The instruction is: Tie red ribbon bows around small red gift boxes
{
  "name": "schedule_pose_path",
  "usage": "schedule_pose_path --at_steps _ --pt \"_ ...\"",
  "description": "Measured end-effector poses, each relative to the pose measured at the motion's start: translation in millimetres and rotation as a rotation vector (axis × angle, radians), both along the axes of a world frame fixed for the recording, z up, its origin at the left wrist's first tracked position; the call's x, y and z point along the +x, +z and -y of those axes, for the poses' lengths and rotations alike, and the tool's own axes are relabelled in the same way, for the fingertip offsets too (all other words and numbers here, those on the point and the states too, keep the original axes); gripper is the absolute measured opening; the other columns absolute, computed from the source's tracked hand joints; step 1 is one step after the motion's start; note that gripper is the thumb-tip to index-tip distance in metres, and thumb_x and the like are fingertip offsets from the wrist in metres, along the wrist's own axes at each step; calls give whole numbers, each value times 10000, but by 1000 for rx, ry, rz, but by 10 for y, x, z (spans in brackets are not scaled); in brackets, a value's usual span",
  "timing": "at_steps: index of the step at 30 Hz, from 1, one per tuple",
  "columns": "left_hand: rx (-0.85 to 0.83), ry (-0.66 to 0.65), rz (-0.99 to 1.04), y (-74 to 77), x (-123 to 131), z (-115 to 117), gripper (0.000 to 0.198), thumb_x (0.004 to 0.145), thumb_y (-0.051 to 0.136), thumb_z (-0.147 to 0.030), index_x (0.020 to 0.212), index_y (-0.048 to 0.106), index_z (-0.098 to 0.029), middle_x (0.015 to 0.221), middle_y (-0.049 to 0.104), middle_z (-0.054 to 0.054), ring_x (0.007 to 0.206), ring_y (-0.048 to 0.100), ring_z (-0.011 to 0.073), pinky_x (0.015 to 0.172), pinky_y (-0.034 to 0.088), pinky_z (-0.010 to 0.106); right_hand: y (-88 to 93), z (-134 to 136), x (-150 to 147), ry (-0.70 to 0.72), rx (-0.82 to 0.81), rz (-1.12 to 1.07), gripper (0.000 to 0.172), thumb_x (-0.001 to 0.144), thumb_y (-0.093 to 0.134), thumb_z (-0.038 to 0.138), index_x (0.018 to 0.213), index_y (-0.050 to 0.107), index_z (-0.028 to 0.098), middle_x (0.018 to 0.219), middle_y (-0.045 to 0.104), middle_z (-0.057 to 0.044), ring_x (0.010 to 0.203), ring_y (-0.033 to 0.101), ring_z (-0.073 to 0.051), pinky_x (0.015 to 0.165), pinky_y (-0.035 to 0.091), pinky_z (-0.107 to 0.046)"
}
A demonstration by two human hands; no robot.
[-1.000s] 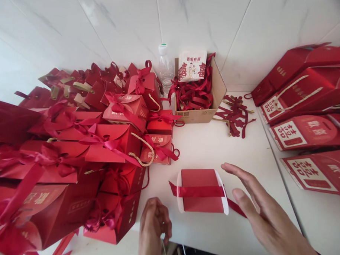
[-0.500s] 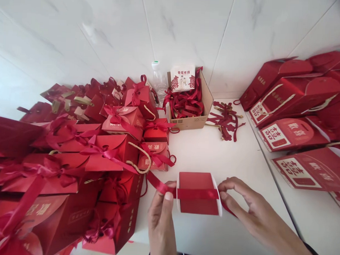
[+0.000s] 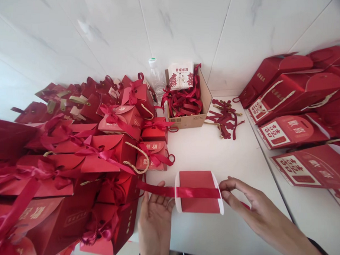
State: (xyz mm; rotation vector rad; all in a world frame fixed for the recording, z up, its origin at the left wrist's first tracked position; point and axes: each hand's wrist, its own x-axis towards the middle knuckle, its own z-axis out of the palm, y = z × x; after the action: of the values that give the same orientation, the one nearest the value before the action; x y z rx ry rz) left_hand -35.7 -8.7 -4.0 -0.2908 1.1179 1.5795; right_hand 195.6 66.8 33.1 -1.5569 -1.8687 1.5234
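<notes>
Small red cardboard gift box [image 3: 199,180] with white curved end flaps, flat on the white tabletop [image 3: 213,151], right between my two hands. A dark red satin ribbon [image 3: 198,192] runs straight across its top, from one flap to the other.

Left of the box, my left hand [image 3: 155,216] is loosely open. The ribbon's long tail lies stretched across my raised fingers [image 3: 161,186], and I can't make out a pinch on it.

At the box's right edge, my right hand [image 3: 248,204] has thumb and forefinger closed on the ribbon, just where it leaves the flap. The other tail shows on the table under that palm.

Further left of the box, a big pile of red ribbon-tied gift boxes [image 3: 102,155] crowds in, and the nearest ones are just beside it. Well beyond the box, against the wall, stands an open brown cardboard carton [image 3: 199,121] full of red ribbons, with a clear plastic bottle [image 3: 155,76] next to it. Far right of the box, large flat red paper bags [image 3: 292,131] lie stacked.
</notes>
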Motion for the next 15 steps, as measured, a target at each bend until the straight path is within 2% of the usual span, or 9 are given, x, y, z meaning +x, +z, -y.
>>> schedule_pose_path --at_steps 3,5,7,10,13,15 --pt "57 -145 -131 -80 85 102 539 814 708 -641 1099 798 -193 1183 764 157 1216 671 352 989 569 443 23 5 -10 -9 -8 6 367 1023 496 589 938 676 281 836 667 19 659 596 -155 546 486 -228" --pt "8 -164 -248 -103 153 163 543 776 756 -645 1103 802 -215 1233 758 152 1266 643 377 1006 559 449 43 4 -21 -14 -15 -1 377 1026 487 590 927 668 275 813 648 21 627 567 -148 528 471 -228" --pt "-33 -144 -300 -84 196 190 449 800 781 -590 1085 803 -244 1195 773 135 1197 685 349 970 572 424 63 2 -27 -11 -6 -4 377 1032 483 582 938 672 269 835 655 16 649 577 -149 552 483 -227" --pt "-7 -80 -308 4 189 143 310 803 834 -500 980 803 -247 1020 801 88 974 750 269 887 596 385 95 -3 -22 -11 25 8 382 1033 485 577 945 688 265 898 692 2 737 631 -160 617 519 -217" --pt "30 -11 -265 85 130 47 318 702 912 -484 826 789 -217 893 793 58 850 748 221 821 609 349 129 -16 -17 -17 61 33 382 1020 502 580 947 706 265 905 717 -7 776 667 -177 648 546 -218" --pt "34 -10 -212 118 104 5 338 660 929 -487 794 784 -213 888 783 57 874 744 225 818 611 345 143 -26 -21 -18 82 41 378 1014 515 579 945 715 266 892 726 -10 784 680 -187 650 556 -222"
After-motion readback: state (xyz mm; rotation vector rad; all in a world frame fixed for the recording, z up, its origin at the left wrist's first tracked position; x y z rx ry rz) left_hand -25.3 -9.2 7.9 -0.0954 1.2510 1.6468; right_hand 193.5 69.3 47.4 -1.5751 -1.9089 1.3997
